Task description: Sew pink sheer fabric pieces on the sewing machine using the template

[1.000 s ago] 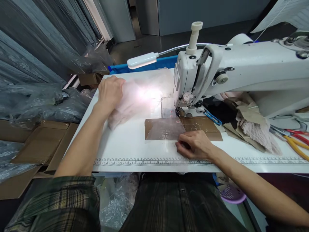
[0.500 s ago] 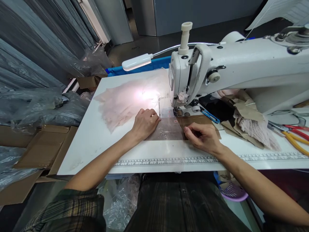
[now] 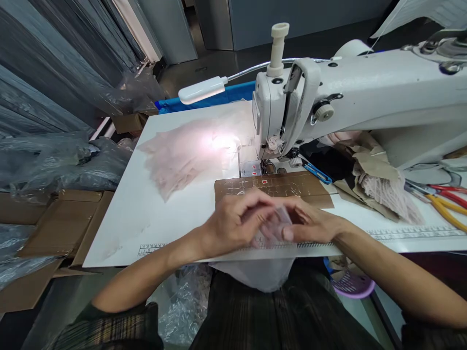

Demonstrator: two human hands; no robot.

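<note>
Both hands meet in front of the sewing machine (image 3: pixel 272 114), above the table's front edge. A piece of sheer pale fabric (image 3: pixel 260 273) runs between them and hangs over the edge toward my lap. My left hand (image 3: pixel 235 223) has its fingers curled on the fabric, a little blurred by motion. With the thumb pressed over the cloth, my right hand (image 3: pixel 310 223) grips its other side. Just behind the hands a brown taped cardboard piece (image 3: pixel 302 187) lies on the table, close to the presser foot. The fingertips partly hide one another.
A pile of sheer pink fabric (image 3: pixel 182 150) lies left of the needle under a lamp (image 3: pixel 202 91). To the right are a blue cutter (image 3: pixel 317 172), fabric scraps (image 3: pixel 383 182) and yellow-handled scissors (image 3: pixel 445 211). A printed ruler (image 3: pixel 408 233) follows the front edge. An open carton (image 3: pixel 65 221) stands left.
Both hands have come back from beside the needle toward the table edge and closed together. The sheer fabric has moved off the cardboard with them and now droops over the edge.
</note>
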